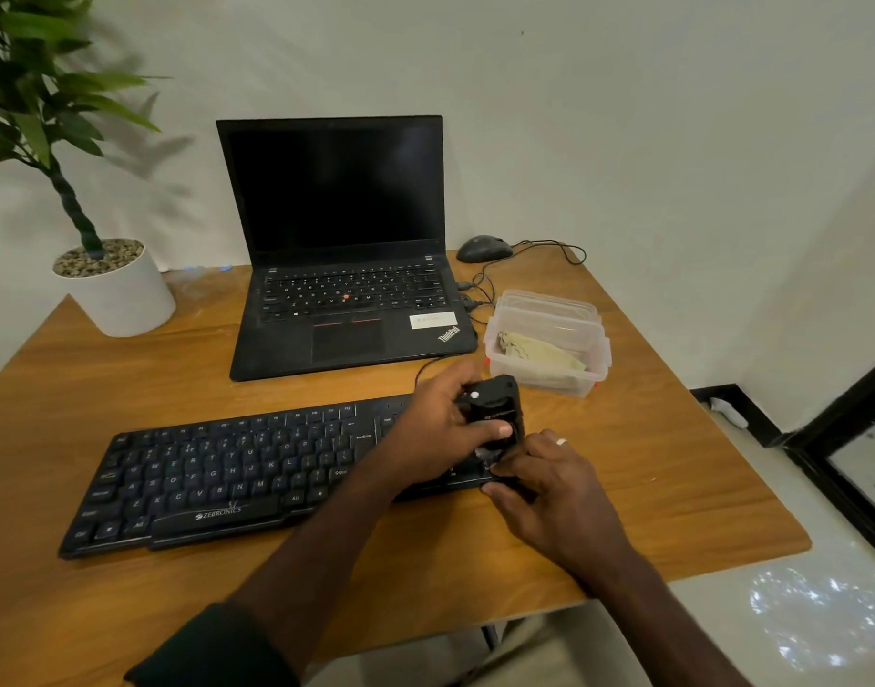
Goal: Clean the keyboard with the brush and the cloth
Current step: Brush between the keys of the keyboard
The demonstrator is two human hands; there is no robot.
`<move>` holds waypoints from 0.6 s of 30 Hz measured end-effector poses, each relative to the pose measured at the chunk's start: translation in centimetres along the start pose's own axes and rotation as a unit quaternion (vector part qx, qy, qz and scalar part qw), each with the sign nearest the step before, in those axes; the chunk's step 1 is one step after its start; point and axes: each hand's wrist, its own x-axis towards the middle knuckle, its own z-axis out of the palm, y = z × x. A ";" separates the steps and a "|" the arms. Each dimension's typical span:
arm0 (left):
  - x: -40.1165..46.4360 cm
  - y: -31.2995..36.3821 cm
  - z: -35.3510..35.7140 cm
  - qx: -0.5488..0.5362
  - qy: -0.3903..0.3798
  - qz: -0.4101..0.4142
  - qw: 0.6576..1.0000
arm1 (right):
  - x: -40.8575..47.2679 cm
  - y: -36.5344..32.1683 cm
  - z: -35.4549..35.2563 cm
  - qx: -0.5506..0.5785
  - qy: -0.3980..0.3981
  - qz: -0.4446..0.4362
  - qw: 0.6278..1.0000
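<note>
One keyboard (237,480), one cloth (539,352) in one box (596,357). Left hand (435,433) grips one brush (494,414); right hand (549,493) pinches its lower end.

Both hands (438,428) (549,493) close together, fingers (494,431) curled.

Keyboard (237,483) right end hidden under left hand (435,433) and right hand (554,493). Black object (494,414) btwn them: too unclear to identify. Right fingertips hidden beneath it. Plant (44,91), far left of hands, cut off by frame edge.
</note>
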 end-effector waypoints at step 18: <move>-0.5 -0.3 -0.2 -0.004 0.000 0.011 1.000 | 0.0 -0.3 -0.2 -0.010 -0.002 0.004 1.000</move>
